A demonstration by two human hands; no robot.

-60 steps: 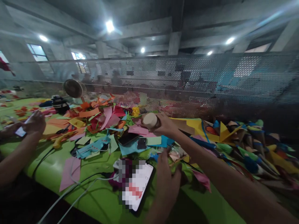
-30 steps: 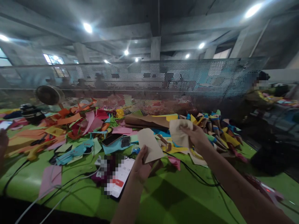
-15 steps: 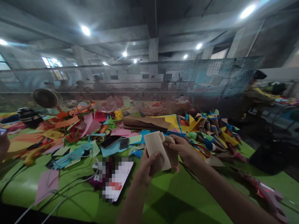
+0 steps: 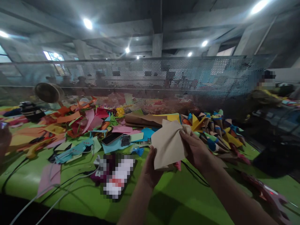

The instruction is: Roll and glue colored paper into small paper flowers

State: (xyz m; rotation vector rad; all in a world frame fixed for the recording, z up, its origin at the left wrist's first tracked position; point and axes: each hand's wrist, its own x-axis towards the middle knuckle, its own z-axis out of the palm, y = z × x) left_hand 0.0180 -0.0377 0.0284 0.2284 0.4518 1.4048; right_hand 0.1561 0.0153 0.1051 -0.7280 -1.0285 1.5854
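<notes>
A beige piece of cloth, felt by its look (image 4: pixel 168 143), is spread between my two hands above the green table (image 4: pixel 173 203). My left hand (image 4: pixel 152 172) pinches its lower left edge, thumb in front and fingers behind. At the upper right, my right hand (image 4: pixel 197 147) grips a gathered part of it, with creases running out from the fingers. Part of the cloth's back is hidden. Below and left of my left hand lies a phone (image 4: pixel 119 178) with a lit, blurred-out screen, beside a purple object with a white plug (image 4: pixel 98 175).
Coloured felt scraps (image 4: pixel 82 122) cover the table's back left. Several brown cone-shaped pieces (image 4: pixel 217 136) pile up at right. A pink glue gun (image 4: pixel 269 193) lies near right, a yellow one (image 4: pixel 32 151) at left. Cables cross the front left. A mesh partition (image 4: pixel 140 81) stands behind; a person (image 4: pixel 264 93) works beyond right.
The beige cloth was folded over in my hands and is now opened out into a broader sheet. My right hand has moved slightly right and down, still gripping it.
</notes>
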